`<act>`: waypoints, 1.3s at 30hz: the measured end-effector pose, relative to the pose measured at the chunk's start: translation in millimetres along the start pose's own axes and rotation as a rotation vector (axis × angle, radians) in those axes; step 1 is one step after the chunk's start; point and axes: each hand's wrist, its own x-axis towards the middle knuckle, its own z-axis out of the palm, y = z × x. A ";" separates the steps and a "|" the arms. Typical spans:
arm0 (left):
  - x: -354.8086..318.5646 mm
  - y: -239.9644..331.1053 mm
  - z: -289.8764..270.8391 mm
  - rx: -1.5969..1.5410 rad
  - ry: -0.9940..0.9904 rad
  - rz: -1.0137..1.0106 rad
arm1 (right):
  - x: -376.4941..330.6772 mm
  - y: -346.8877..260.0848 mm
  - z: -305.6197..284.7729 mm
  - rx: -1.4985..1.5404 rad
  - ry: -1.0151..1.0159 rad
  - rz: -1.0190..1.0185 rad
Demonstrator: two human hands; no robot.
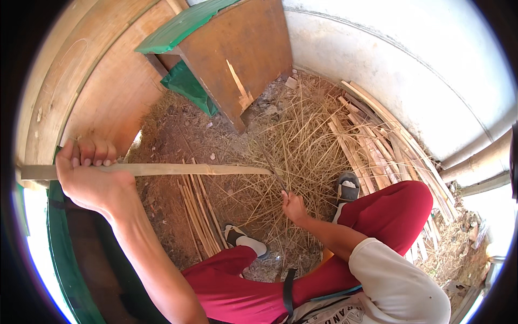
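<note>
My left hand [93, 175], raised at the left, is closed around a long flat strip [189, 169] that looks like split bamboo. The strip runs nearly level across to the middle, and its left end sticks out past my fist. My right hand [294, 208], lower and nearer the centre, grips what looks like a knife; most of the handle is hidden in the fingers. The thin dark knife blade [278, 180] points up and to the left, meeting the strip's right end. Whether it has cut into the strip I cannot tell.
Curly shavings [297, 146] cover the ground ahead of my feet. Split strips [372, 146] are piled along the white wall [388, 59] at right. A bundle of thin strips [198, 216] lies left of my foot. A brown wooden cabinet [237, 54] with green covering stands at the far side.
</note>
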 end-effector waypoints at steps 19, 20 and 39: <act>5.3 -3.2 -10.6 0.022 0.167 0.067 | 0.0 21.9 22.1 0.050 0.056 -0.011; 5.1 -4.7 -13.5 -0.019 0.121 0.038 | -3.9 25.0 20.6 0.026 0.060 -0.006; 31.7 -0.9 -59.1 -0.520 -0.867 -0.181 | 9.4 -14.9 -7.6 -0.002 -0.035 -0.053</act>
